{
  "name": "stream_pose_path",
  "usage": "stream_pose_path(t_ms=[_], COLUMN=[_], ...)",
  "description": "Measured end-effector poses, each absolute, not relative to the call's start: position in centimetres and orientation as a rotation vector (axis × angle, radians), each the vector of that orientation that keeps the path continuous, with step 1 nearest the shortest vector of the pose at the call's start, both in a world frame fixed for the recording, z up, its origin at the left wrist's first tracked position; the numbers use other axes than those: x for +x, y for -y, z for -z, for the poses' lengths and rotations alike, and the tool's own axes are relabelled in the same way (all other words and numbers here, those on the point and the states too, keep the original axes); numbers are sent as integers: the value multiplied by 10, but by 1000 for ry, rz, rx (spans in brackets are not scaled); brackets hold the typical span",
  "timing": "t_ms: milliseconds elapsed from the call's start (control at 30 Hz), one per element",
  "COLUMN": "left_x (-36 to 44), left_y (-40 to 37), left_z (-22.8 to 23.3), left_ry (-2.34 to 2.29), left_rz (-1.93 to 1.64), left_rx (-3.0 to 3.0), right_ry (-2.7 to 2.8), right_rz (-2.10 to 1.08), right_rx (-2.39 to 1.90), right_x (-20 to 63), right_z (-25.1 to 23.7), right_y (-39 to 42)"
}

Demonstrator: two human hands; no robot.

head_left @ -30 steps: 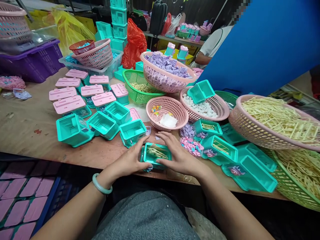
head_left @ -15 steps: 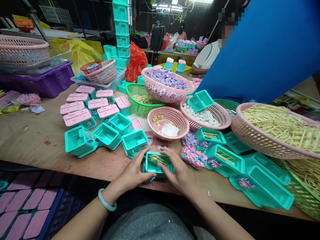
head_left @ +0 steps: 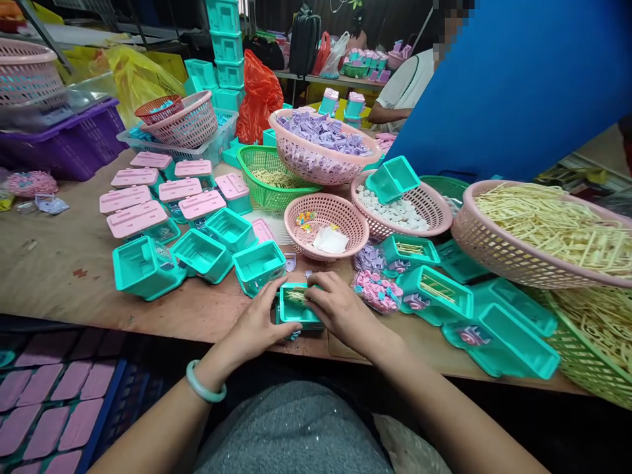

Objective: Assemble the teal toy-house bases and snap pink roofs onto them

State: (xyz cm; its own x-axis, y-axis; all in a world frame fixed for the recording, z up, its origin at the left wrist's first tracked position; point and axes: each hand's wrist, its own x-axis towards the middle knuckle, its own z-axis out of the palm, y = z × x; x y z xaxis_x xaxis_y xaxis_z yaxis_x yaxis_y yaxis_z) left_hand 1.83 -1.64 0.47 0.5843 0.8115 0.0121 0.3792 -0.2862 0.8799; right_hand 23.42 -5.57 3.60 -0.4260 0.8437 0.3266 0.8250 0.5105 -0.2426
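A small open teal plastic box (head_left: pixel 295 310) sits at the near edge of the wooden table (head_left: pixel 59 270), with cream stick parts inside. My left hand (head_left: pixel 257 326) grips its left side, a jade bangle on that wrist. My right hand (head_left: pixel 334 309) lies over the box's right half, fingers pressing on the cream parts. More open teal boxes (head_left: pixel 257 264) stand just left of it. A clear bag of pink and blue parts (head_left: pixel 378 289) lies to the right.
Pink baskets hold purple parts (head_left: pixel 320 141), white parts (head_left: pixel 397 214) and cream frames (head_left: pixel 548 230). A small pink basket (head_left: pixel 326 227) stands behind the box. Pink-lidded boxes (head_left: pixel 138 217) are grouped at left. Another person's arm (head_left: pixel 385 113) rests at a far table beside a blue panel (head_left: pixel 513 85).
My right hand has slid left from the box's right rim over its opening and onto the cream parts. My left hand keeps its hold. The camera has tilted slightly.
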Motion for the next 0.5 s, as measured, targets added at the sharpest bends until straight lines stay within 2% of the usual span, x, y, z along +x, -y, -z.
stream_pose_path(t_ms=[133, 233, 367, 500], left_x=[19, 19, 17, 15], left_y=[15, 15, 19, 20], left_z=[-3, -2, -2, -4], left_ry=[-901, -872, -932, -936], left_rz=[-607, -624, -622, -593], left_rx=[1946, 1978, 1947, 1923], right_ry=[2572, 2641, 2340, 2197], right_rz=[105, 36, -170, -90], right_rx=[-1369, -1340, -1274, -1329], right_x=[226, 220, 228, 236], right_z=[-46, -52, -44, -27], right_y=[50, 45, 46, 49])
